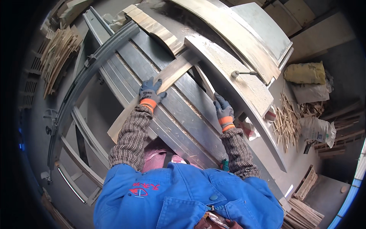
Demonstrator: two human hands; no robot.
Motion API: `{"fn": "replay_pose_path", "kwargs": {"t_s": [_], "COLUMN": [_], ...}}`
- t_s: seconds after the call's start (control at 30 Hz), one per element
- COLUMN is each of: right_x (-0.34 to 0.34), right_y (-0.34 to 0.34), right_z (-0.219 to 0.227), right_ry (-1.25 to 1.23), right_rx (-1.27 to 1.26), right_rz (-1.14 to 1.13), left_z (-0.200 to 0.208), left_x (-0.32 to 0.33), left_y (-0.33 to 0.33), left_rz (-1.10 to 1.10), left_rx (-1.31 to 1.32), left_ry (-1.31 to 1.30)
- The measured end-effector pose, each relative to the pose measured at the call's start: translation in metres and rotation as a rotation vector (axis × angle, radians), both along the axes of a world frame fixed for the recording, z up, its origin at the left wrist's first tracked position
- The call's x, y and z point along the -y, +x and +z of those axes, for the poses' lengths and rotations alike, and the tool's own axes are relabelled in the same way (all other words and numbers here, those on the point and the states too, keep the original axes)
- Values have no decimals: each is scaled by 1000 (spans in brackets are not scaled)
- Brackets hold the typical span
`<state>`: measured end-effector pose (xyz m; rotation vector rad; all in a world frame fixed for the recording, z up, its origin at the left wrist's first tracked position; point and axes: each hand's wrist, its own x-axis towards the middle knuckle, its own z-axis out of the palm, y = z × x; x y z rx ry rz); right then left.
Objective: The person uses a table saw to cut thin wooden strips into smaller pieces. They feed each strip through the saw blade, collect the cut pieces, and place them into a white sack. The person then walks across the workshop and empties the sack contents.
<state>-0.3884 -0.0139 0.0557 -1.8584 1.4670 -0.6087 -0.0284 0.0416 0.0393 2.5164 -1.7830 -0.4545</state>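
My left hand (151, 92), in a grey glove with an orange cuff, lies with spread fingers on a long pale wooden board (173, 72). The board slants across the grey metal saw table (167, 120), its near end under my left forearm. My right hand (223, 108), gloved alike, has its fingers closed at the near end of a narrow wooden strip (206, 82). That strip runs along a dark gap beside the long metal fence (263, 129). Whether a blade stands at the board's far end is hidden.
A sawdust-covered ledge (228, 65) with a lever handle (244, 73) lies right of the fence. A curved metal rail frame (63, 110) stands left. Wood strips (59, 57) pile at far left, thin offcuts (286, 124) and a yellow sack (305, 73) at right.
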Motion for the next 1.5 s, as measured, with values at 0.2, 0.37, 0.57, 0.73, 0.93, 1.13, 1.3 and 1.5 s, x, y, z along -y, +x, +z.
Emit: {"fn": "replay_pose_path", "kwargs": {"t_s": [0.2, 0.37, 0.57, 0.73, 0.93, 1.13, 1.3, 1.5], "right_x": [12, 19, 39, 71, -15, -109, -132, -127], "right_y": [22, 41, 69, 121, 15, -68, -87, -79], "right_z": [6, 5, -5, 3, -1, 8, 1, 4], "right_ry": [-22, 9, -78, -113, -117, -25, -39, -7], "right_rx": [-41, -35, -76, 38, 187, 97, 36, 69], "right_rz": [19, 0, 50, 39, -64, -60, -89, -57], "left_z": [-1, -5, -4, 2, 6, 0, 16, -5], "left_x": [9, 17, 31, 37, -7, 6, 15, -39], "left_y": [15, 34, 62, 75, 5, -52, -76, -29], "left_rz": [11, 31, 55, 40, -65, -80, -123, -58], "left_rx": [-1, 16, 20, -6, -10, -71, 75, 61], "left_ry": [-36, -24, -11, 21, 61, -17, 75, 82]}}
